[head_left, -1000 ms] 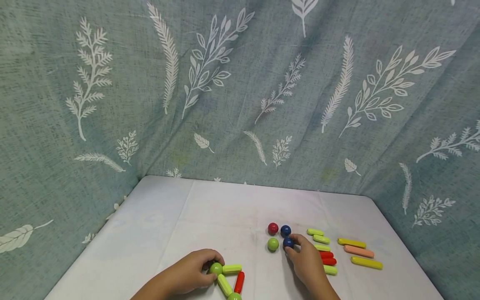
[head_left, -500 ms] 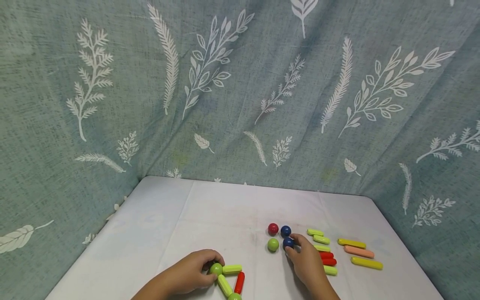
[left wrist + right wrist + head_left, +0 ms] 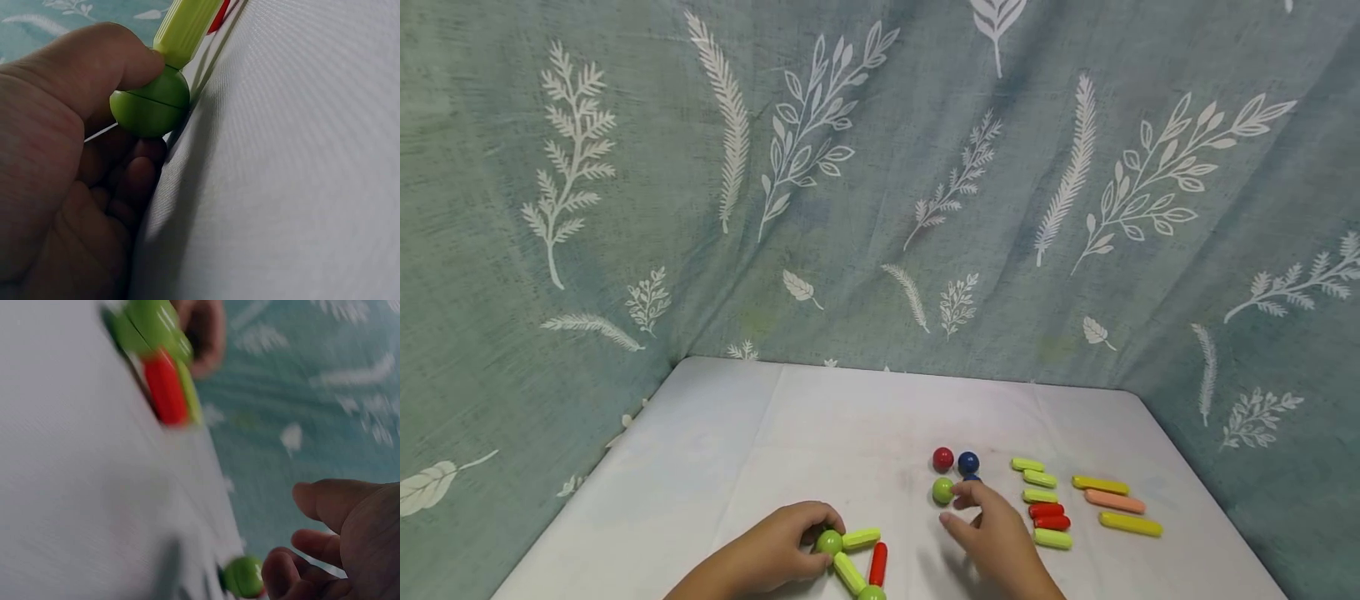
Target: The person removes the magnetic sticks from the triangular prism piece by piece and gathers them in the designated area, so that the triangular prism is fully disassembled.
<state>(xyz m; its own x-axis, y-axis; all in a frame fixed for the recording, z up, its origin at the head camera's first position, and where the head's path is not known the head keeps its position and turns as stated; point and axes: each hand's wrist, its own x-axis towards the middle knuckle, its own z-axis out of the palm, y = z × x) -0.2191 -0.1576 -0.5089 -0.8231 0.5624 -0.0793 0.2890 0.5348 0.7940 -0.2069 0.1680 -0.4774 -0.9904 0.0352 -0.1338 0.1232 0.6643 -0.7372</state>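
My left hand [image 3: 786, 543] grips a green ball [image 3: 150, 106] between thumb and fingers, low over the white cloth. Two yellow-green sticks [image 3: 861, 538] run out from that ball. One leads to a second green ball [image 3: 872, 593], cut by the bottom edge of the head view, where a red stick [image 3: 877, 565] joins in. To the right, my right hand [image 3: 1000, 542] hovers with thumb and fingers apart and nothing between them. Its fingertips are near a loose green ball [image 3: 943, 491] and partly cover a dark blue ball [image 3: 972, 478].
Behind these stand a red ball [image 3: 943, 458] and another blue ball [image 3: 967, 462]. Short yellow-green sticks [image 3: 1040, 478] and red sticks [image 3: 1047, 510] lie right of my right hand. Farther right are longer yellow sticks [image 3: 1131, 524] and an orange stick [image 3: 1115, 501]. Patterned curtain [image 3: 850, 183] surrounds the table.
My right hand has let go of the near blue ball and drawn back toward me, slightly left; the ball stays behind. My left hand keeps its grip on the green ball.
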